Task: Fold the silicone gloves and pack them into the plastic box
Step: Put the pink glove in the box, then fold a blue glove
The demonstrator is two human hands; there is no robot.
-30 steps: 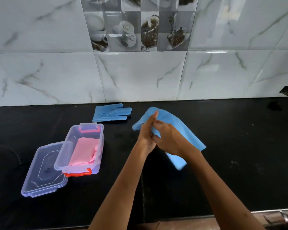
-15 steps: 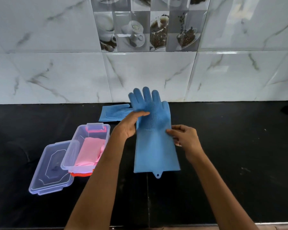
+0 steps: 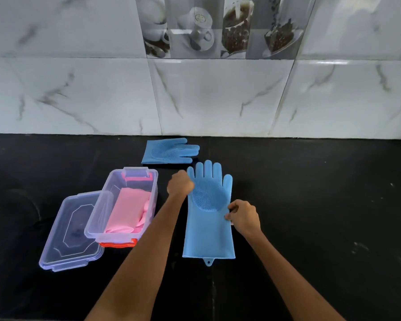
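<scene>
Blue glove (image 3: 208, 218) now laid flat, both hands pinching edges

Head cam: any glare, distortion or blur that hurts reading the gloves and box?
Head view: wide-angle bowing curves the countertop's back edge; window glare streaks the wall tiles, not the work area. The spread blue glove and both hands, left and right, are sharp. The clear box wall slightly hazes the pink gloves inside. The black top swallows shadows.
</scene>
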